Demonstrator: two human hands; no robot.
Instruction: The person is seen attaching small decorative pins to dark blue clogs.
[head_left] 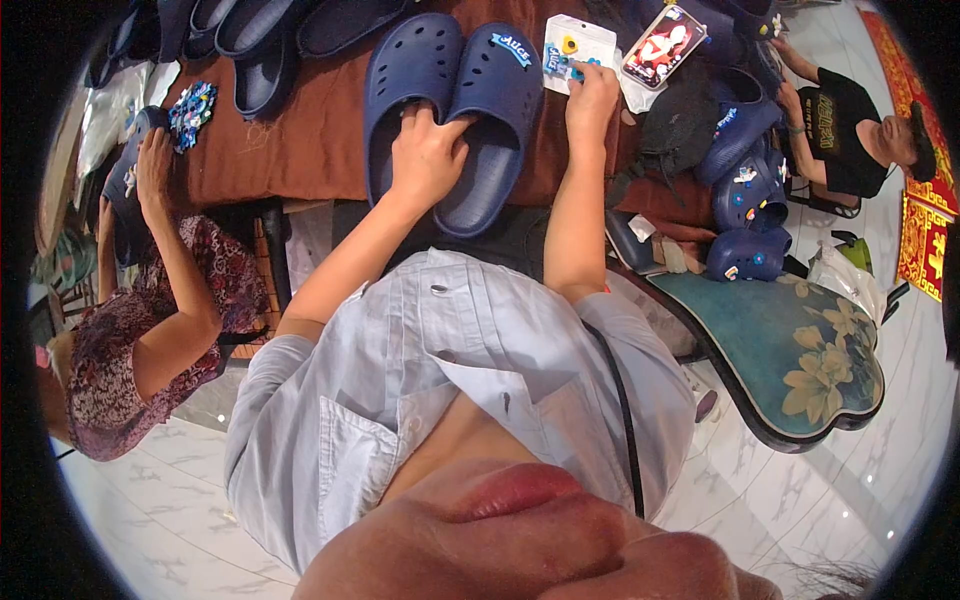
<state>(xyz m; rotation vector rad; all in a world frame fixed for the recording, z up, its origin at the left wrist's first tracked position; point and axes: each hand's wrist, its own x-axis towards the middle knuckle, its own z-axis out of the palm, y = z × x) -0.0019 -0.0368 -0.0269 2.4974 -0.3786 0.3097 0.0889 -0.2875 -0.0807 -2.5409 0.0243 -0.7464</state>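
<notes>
A pair of navy clogs (411, 62) lies side by side before me, toes pointing away. The right-hand one carries a blue-and-white charm (511, 47) on its top. My left hand (428, 158) reaches into the openings, its fingers closed over the inner sides where the two clogs meet. Beside them lies a white card (592, 35) with a yellow flower charm (570, 45) and blue charms. At the card's lower edge my right hand (594, 98) pinches a small blue shoe charm (577, 73). Its fingers partly hide that charm.
A brown cloth (290, 160) covers the table, with more navy clogs (262, 85) at the far left and a charm pile (192, 115). A phone (664, 45) lies to the right. People work on both sides; a flowered seat (770, 340) stands at right.
</notes>
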